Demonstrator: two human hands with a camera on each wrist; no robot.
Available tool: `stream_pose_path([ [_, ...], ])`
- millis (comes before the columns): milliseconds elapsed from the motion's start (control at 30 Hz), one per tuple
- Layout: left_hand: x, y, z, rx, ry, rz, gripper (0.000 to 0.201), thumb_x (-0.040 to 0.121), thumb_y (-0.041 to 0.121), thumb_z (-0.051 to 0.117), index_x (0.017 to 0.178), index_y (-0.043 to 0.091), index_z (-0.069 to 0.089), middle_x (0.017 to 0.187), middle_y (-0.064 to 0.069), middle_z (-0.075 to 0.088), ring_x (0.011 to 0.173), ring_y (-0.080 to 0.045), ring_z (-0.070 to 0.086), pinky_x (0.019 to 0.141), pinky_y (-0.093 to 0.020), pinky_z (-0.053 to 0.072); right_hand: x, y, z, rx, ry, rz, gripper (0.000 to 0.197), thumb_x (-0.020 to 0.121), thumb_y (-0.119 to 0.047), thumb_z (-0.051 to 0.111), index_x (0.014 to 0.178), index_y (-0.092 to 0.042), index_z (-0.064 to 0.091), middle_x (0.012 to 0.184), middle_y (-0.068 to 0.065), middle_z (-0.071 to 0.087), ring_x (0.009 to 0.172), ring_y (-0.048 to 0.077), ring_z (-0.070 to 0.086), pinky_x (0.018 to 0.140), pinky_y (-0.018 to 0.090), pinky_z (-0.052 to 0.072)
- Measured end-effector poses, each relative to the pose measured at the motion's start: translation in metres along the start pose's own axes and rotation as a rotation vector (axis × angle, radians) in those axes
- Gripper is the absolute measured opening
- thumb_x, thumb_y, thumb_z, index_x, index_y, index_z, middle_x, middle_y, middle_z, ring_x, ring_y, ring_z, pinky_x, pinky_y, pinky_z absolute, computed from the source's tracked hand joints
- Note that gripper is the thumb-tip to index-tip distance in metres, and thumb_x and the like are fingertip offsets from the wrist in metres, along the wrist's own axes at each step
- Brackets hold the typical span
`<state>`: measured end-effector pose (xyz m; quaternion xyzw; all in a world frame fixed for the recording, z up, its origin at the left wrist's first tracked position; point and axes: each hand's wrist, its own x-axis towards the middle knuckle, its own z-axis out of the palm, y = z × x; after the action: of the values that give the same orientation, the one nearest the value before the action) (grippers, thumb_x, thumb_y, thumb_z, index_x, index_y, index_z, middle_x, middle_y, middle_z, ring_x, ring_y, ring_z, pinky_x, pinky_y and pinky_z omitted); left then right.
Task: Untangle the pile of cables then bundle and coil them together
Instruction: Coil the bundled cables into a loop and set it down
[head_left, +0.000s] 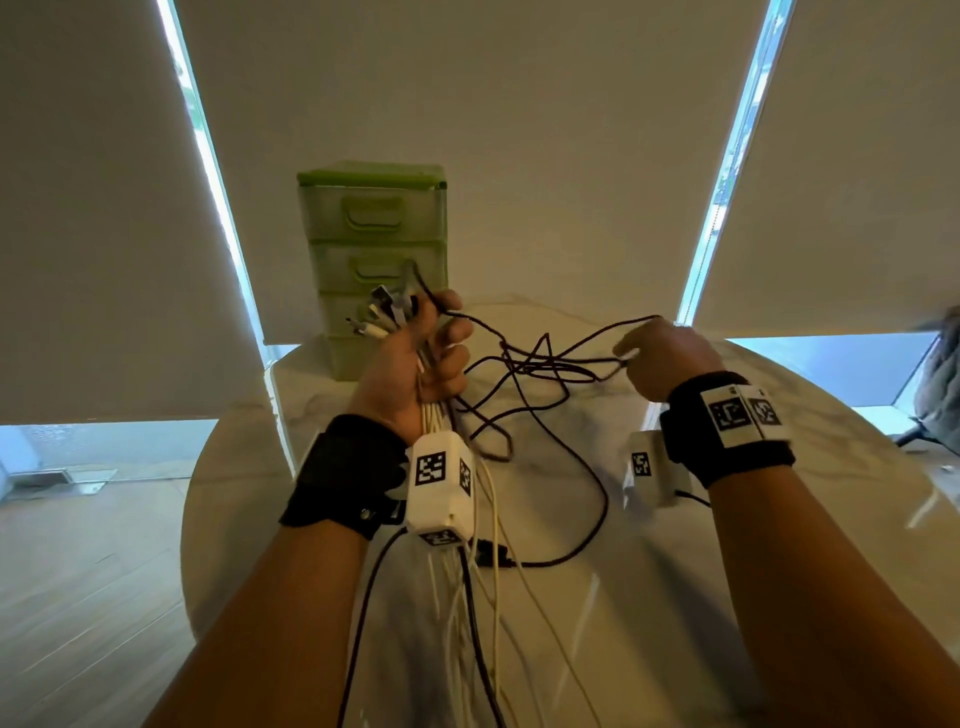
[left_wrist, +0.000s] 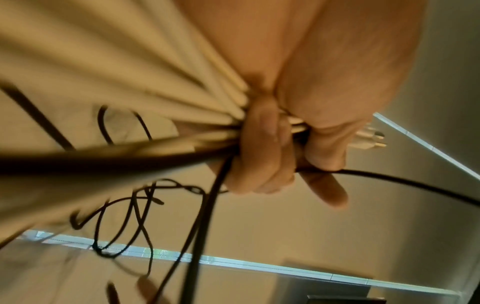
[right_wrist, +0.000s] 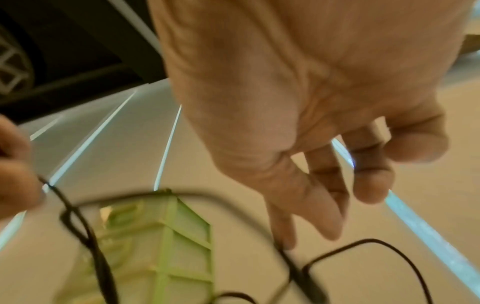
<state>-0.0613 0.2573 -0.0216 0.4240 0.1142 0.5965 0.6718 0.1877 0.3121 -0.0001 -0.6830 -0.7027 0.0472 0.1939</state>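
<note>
My left hand (head_left: 436, 353) is raised in a fist round a bundle of white cables (head_left: 496, 519) and a black cable (head_left: 540, 364). Their connector ends (head_left: 382, 312) stick out above the fist, and the white strands hang down past my wrist. In the left wrist view the fingers (left_wrist: 265, 156) clamp the white cables (left_wrist: 182, 102) and the black cable (left_wrist: 207, 226). Tangled black loops span the gap to my right hand (head_left: 654, 358). Its fingers (right_wrist: 324, 195) are loosely extended, with the black cable (right_wrist: 389, 244) running past one fingertip. A black plug (head_left: 488, 553) lies on the table.
The round white marble table (head_left: 779, 545) lies below both hands. A green plastic drawer unit (head_left: 371, 223) stands at its far edge, just behind my left hand, and shows again as the drawer unit (right_wrist: 182, 236). A grey object (head_left: 940, 384) sits at the far right.
</note>
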Motion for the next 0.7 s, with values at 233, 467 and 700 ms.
stream_pose_path([
  [233,0.0,-0.008,0.004,0.027,-0.158,-0.044,0.018,0.077,0.037,0.074,0.079,0.019,0.069,0.07,0.003,0.052,0.04,-0.003,0.021,0.031,-0.011,0.032,-0.034,-0.073,0.005,0.428,-0.226,-0.465,0.023,0.094,-0.033,0.058,0.117,-0.03,0.063,0.081,-0.006,0.063,0.074,0.009,0.058,0.07,0.027,0.045],
  [467,0.002,-0.025,0.015,0.389,0.178,-0.121,0.015,0.096,0.028,0.049,0.092,0.021,0.062,0.068,0.0,0.042,0.037,-0.001,0.025,0.031,-0.012,0.019,-0.041,-0.073,-0.023,0.543,-0.099,-0.609,0.018,0.097,-0.017,0.053,0.095,-0.024,0.069,0.077,-0.013,0.065,0.069,-0.002,0.059,0.068,0.011,0.047],
  [700,-0.002,-0.033,0.014,0.753,0.285,-0.247,0.013,0.095,0.014,0.056,0.093,0.011,0.069,0.053,0.005,0.03,0.04,-0.007,0.022,0.038,-0.018,0.017,-0.045,-0.078,-0.042,1.118,0.14,-0.591,0.015,0.098,-0.015,0.053,0.093,-0.019,0.067,0.071,-0.003,0.065,0.064,0.009,0.059,0.054,0.015,0.042],
])
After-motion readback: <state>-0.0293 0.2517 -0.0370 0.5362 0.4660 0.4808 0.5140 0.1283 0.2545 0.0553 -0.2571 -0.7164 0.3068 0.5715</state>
